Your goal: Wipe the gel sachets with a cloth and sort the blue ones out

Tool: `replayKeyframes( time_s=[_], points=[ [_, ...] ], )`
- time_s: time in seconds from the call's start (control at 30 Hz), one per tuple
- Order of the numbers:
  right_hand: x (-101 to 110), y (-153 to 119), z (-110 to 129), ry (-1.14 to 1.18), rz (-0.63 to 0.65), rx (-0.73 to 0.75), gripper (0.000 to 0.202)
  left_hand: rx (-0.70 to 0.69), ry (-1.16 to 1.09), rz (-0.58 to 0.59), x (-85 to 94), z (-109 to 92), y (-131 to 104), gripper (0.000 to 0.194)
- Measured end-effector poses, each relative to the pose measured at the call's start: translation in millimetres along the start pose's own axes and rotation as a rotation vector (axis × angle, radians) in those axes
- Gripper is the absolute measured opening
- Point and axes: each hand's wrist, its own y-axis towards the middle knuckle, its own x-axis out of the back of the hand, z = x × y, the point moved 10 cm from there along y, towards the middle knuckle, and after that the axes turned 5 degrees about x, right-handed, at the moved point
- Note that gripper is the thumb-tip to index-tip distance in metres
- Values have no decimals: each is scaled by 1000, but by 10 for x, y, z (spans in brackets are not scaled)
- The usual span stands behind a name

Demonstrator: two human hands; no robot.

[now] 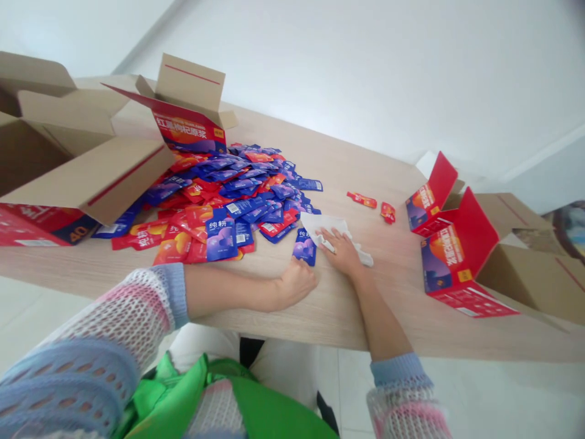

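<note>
My left hand [296,283] is closed at the lower end of a blue packet [304,247], which lies near the table's front edge. Just right of it, my right hand [340,251] rests on a white cloth or tissue [326,225], its fingers pressing on the crumpled part. The cloth's left corner overlaps the blue packet. A large heap of blue and red packets [247,177] spreads over the table to the left of my hands. Two small red packets, one long [362,199] and one short [388,212], lie beyond my right hand.
Open red cartons stand at the left [39,225] and behind the heap [192,131]. Two more open red cartons, a smaller one [423,207] and a larger one [450,259], are on the right. The wooden table [329,317] ends close in front of me.
</note>
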Motion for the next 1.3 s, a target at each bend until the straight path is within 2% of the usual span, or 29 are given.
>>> replayKeyframes(
  time_s=[0.13, 0.27, 0.33, 0.43, 0.57, 0.67, 0.8, 0.97, 1.03, 1.1, 1.2, 1.3],
  points=[
    [69, -74, -358, 26, -93, -141, 52, -45, -50, 6, -33, 1, 30, 22],
    [186, -321, -746, 254, -282, -320, 60, -31, -79, -9, -29, 37, 39, 25],
    [226, -413, -816, 362, -342, -337, 66, -24, -79, -15, -11, 40, 31, 27],
    [268, -405, -677, 369, -318, -248, 64, -25, -80, -2, 14, 30, 20, 28],
    [176, -277, -219, 154, -110, -54, 47, -25, -77, 13, 8, 23, 30, 28],
    [102, -252, -9, 68, -26, -41, 46, -21, -55, 15, -36, 21, 39, 28],
    [51, -284, 206, 91, 53, -15, 47, 12, -36, 23, -68, 38, 32, 27],
    [19, -340, 530, 228, 191, 200, 45, -3, -32, 65, -68, 23, 19, 22],
    [21, -317, 520, 263, 192, 217, 48, 0, -20, 61, -70, 27, 22, 23],
    [32, -257, 410, 259, 143, 176, 50, 9, 0, 42, -71, 31, 27, 27],
    [68, -166, 115, 185, 19, 47, 48, 21, 22, 22, -66, 26, 30, 34],
    [107, -153, -224, 90, -67, -95, 46, 47, -28, 20, -23, 74, 38, 32]
  ],
)
